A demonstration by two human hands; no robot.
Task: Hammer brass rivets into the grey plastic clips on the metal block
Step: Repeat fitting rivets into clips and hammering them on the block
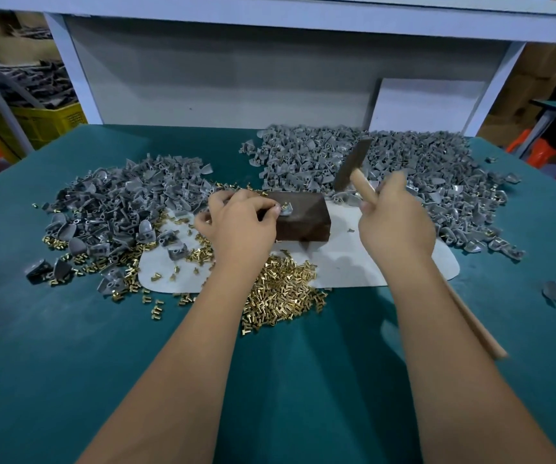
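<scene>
A grey clip (286,209) with a brass rivet standing in it is pinched on top of the metal block (300,217) by the fingertips of the left hand (236,226), near the block's left end. The hammer (353,165) is gripped close under its head by the right hand (395,217); the head is raised, tilted and blurred, up and to the right of the clip, the handle running back along the forearm. The strike would have to come down and leftward onto the rivet, just beside the left fingertips, which are the thing most at risk. The block lies long axis left to right on a white pad (353,262). Loose rivets (280,296) are heaped in front of it, and clip piles (370,162) lie behind and to the left on the bench (69,363).
</scene>
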